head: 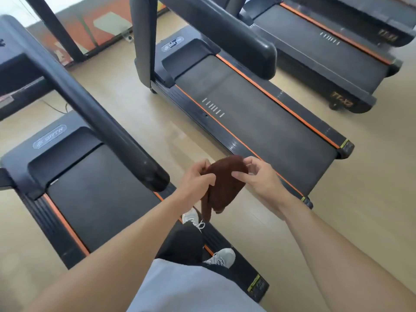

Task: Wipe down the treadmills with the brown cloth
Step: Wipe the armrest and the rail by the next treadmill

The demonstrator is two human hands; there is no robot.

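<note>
Cloth (225, 185) hangs pinched between fingers of left hand (198, 179) and right hand (258, 179).

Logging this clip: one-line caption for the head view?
Both hands, left hand and right hand, hold a bunched brown cloth above the floor between two treadmills.

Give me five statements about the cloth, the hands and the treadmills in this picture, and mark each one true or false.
1. Both hands hold the brown cloth. True: the left hand and the right hand each have a grip on it.
2. The cloth is pressed flat on a treadmill belt. False: it hangs in the air between the hands.
3. The middle treadmill has orange strips beside its belt. True.
4. The person wears black shoes. False: the shoes are light-coloured.
5. Only one treadmill is in view. False: at least three are visible.
</note>
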